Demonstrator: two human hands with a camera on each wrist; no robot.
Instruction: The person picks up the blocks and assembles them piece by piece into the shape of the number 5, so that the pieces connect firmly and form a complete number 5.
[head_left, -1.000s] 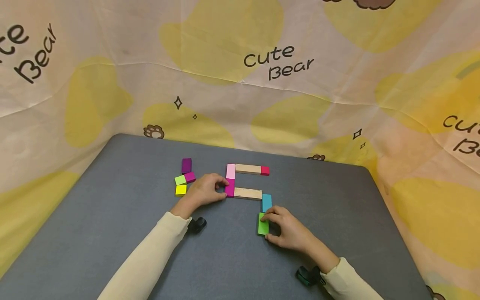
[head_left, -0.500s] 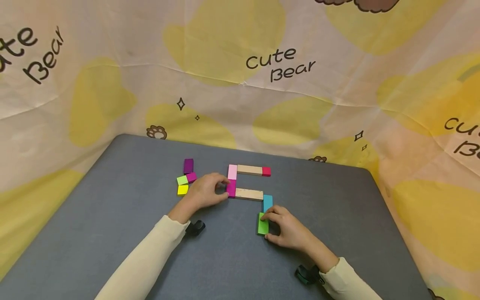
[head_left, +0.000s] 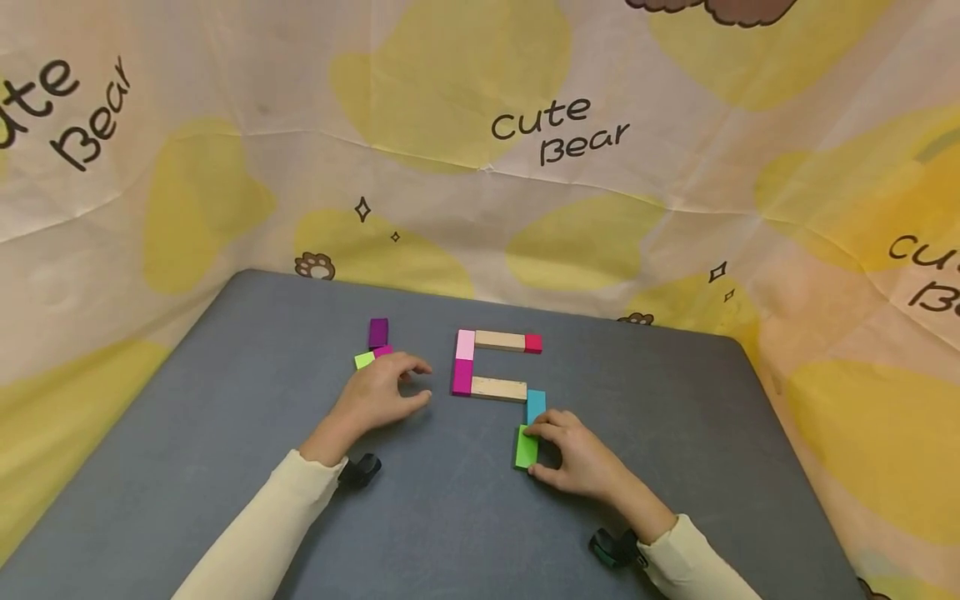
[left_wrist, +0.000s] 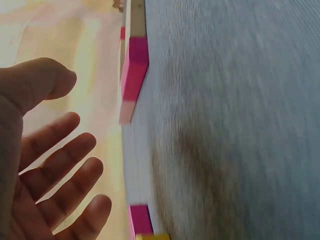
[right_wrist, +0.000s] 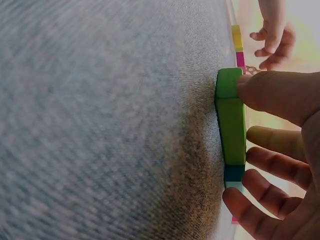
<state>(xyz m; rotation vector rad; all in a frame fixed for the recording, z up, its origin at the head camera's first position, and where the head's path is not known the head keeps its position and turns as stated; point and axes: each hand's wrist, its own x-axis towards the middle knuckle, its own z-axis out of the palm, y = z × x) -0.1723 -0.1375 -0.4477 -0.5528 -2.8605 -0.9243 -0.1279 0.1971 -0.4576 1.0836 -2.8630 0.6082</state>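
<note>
My right hand (head_left: 581,460) pinches a green block (head_left: 527,447) at the near end of a line of blocks, its thumb at the block's near end. A blue block (head_left: 536,407) adjoins the green one. In the left wrist view my left hand (left_wrist: 55,165) hangs with its fingers spread and nothing between them. From the head it appears left of a magenta block (head_left: 462,377), apart from it. A pink block (head_left: 465,344), two plain wooden blocks, the nearer (head_left: 499,388) and the farther (head_left: 500,340), and a red block (head_left: 533,343) continue the shape.
Behind my left hand lie a purple block (head_left: 378,333), a small magenta block (head_left: 382,351) and a lime block (head_left: 364,360). A yellow block (right_wrist: 237,38) shows in the right wrist view. A printed cloth (head_left: 420,167) rises beyond the grey table (head_left: 645,400).
My left hand has let go of the magenta block and drawn back to the left, covering the yellow block in the head view. My right hand stays at the green block.
</note>
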